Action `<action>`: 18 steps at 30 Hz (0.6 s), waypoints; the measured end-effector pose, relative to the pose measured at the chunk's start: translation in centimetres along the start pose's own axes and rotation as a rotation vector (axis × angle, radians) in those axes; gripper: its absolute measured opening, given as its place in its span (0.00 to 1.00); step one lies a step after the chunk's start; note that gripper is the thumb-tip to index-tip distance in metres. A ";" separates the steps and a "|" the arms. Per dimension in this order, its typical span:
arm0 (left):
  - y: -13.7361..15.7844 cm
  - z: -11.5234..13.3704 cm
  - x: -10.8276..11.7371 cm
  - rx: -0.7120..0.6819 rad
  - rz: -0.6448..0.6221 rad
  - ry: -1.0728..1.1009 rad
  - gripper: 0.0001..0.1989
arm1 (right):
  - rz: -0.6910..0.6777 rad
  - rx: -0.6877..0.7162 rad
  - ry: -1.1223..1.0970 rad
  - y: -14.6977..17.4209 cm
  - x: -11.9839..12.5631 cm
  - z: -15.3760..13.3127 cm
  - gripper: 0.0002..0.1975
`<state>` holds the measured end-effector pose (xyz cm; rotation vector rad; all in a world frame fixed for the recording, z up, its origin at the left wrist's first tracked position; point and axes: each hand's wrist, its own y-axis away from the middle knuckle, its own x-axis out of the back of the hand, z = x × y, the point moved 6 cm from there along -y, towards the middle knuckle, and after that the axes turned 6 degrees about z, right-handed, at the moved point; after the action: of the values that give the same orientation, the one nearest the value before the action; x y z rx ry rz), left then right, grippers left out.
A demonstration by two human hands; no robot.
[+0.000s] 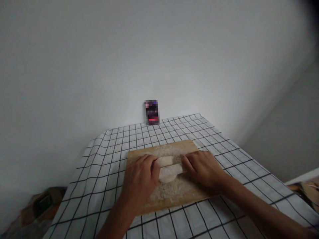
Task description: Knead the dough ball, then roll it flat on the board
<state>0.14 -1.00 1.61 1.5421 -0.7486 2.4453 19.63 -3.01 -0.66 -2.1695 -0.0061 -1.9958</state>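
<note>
Holding the smooth, round rolling pin (167,161), L hand (141,176) and R hand (203,167) curl round an end each, prob. to keep it level. Soft dough (169,173) sits b/w them, just on the pin's near side. Below: flat wood board (184,144) w/ powdery flour (171,192), maybe against sticking; checked cloth (97,179) all round.

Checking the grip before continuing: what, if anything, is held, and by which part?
A rolling pin, by its two ends: left hand on one, right hand on the other.
</note>
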 end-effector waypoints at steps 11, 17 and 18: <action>-0.4 0.0 -0.1 0.005 -0.049 0.010 0.14 | 0.020 0.091 0.008 -0.1 -0.1 -0.1 0.25; -2.0 -0.6 0.0 0.065 -0.078 0.040 0.14 | -0.007 0.105 0.036 -1.2 0.4 0.1 0.17; -1.7 -0.6 0.0 0.071 -0.059 0.046 0.13 | 0.005 0.068 0.040 -0.7 0.4 -0.1 0.19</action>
<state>0.30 0.78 1.99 1.5036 -0.6060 2.4799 19.48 -2.34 -0.14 -2.0853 -0.0615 -2.0059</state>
